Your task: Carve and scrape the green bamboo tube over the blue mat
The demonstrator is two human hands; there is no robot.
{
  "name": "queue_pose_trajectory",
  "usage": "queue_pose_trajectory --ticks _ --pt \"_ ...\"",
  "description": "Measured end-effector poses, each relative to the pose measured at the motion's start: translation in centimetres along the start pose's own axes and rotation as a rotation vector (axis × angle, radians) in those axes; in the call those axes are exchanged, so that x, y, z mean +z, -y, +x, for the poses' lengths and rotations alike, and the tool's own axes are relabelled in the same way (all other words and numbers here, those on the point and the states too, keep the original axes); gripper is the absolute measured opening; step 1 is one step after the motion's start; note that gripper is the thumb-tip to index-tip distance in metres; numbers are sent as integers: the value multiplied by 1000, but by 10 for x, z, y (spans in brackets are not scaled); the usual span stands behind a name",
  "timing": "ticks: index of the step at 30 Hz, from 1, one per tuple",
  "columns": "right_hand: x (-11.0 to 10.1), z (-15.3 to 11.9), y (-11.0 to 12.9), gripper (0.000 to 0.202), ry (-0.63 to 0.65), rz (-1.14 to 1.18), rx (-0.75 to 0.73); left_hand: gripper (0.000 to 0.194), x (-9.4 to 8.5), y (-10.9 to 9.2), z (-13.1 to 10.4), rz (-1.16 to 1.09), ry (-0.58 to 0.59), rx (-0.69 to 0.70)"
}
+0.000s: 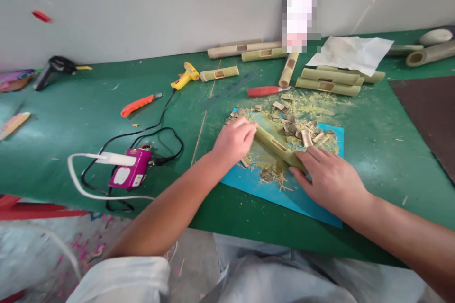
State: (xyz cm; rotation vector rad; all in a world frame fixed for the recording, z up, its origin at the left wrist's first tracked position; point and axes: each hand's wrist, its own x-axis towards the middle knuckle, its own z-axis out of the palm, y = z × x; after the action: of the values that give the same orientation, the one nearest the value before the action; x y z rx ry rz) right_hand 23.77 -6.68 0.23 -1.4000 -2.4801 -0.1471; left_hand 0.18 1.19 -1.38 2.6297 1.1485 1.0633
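Note:
A green bamboo tube [275, 144] with a rectangular slot cut in its upper side lies slantwise between my hands. My left hand [235, 139] grips its far left end with curled fingers. Around the near right end, my right hand [325, 177] is closed, thumb below and fingers on top. Beneath the tube is a blue sheet [245, 182], strewn with bamboo chips [306, 137] and fine shavings. Behind the chips lies a red-handled knife [263, 91]. The tube's two ends are hidden by my fingers.
More slotted bamboo tubes [329, 86] lie at the back, some under white paper [350, 54]. To the left are a yellow glue gun [185, 75], an orange utility knife [140, 104], and a purple power strip [131, 169] with cables. A dark mat [426, 113] sits at right.

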Motion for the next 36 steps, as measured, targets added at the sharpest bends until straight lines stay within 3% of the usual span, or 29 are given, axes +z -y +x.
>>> queue_pose_trajectory --ticks 3,7,11,15,19,23,27,31,36 --pt "0 0 0 21 9 2 -8 22 1 -1 -1 -39 64 38" --pt "-1 0 0 22 -17 -9 -11 23 2 -1 -1 -17 -1 -4" --pt "-1 1 1 24 -28 -16 -19 21 4 -1 -3 -44 75 47" --pt "-1 0 1 25 -18 -8 -3 22 3 2 -1 15 -2 6" --pt "0 0 1 25 -19 -5 -9 20 2 1 -1 -17 66 49" --pt "0 0 1 25 -37 -23 -12 21 1 1 -2 3 11 -8" --pt "0 1 1 25 -36 -33 -15 21 0 1 -3 -24 76 40" --pt "-1 2 1 25 -29 -31 -2 23 0 1 -2 5 26 4" --pt "0 1 1 25 -26 -37 3 21 2 4 -1 -13 63 43"
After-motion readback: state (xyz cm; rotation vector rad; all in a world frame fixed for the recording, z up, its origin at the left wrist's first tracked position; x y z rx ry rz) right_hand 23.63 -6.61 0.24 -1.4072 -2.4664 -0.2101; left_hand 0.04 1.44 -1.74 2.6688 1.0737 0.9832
